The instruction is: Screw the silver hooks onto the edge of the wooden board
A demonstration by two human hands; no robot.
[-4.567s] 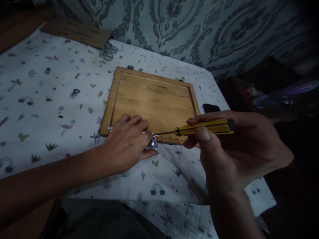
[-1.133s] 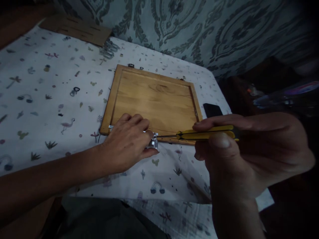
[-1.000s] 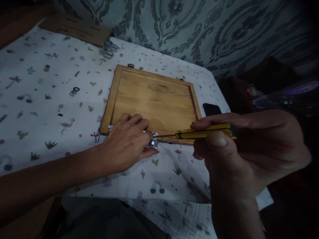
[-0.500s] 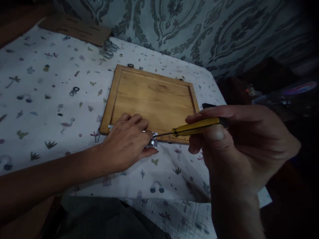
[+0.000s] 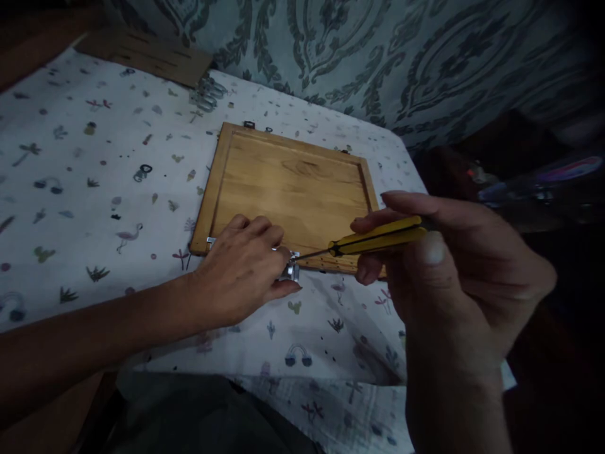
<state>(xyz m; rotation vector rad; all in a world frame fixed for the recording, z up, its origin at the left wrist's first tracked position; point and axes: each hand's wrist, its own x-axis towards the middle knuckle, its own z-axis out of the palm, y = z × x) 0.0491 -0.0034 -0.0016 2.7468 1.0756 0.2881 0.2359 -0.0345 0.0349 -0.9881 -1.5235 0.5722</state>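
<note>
A framed wooden panel (image 5: 293,180) lies flat on the cloth. My left hand (image 5: 241,268) is closed at its near edge, pressing a shiny metal fitting (image 5: 290,271) there between thumb and fingers; most of the fitting is hidden, so I cannot tell its exact kind. Another bit of silver metal (image 5: 210,240) shows left of the knuckles. In my right hand (image 5: 454,277) is a screwdriver (image 5: 373,238) with a yellow and black handle, pinched between thumb and fingers. Its thin shaft points left, and the tip meets the fitting beside my left fingers.
A patterned cloth (image 5: 127,296) covers the table. Several metal pieces (image 5: 208,94) lie near a flat brown cardboard piece (image 5: 146,57) at the back left. Behind stands a wall with ornate print (image 5: 340,50). Dark clutter, including a clear plastic item (image 5: 539,180), lies to the right.
The screwdriver handle has turned in my right fingers, and its black stripes sit differently. My right index finger has lifted and the thumb has shifted. My left hand stays in place.
</note>
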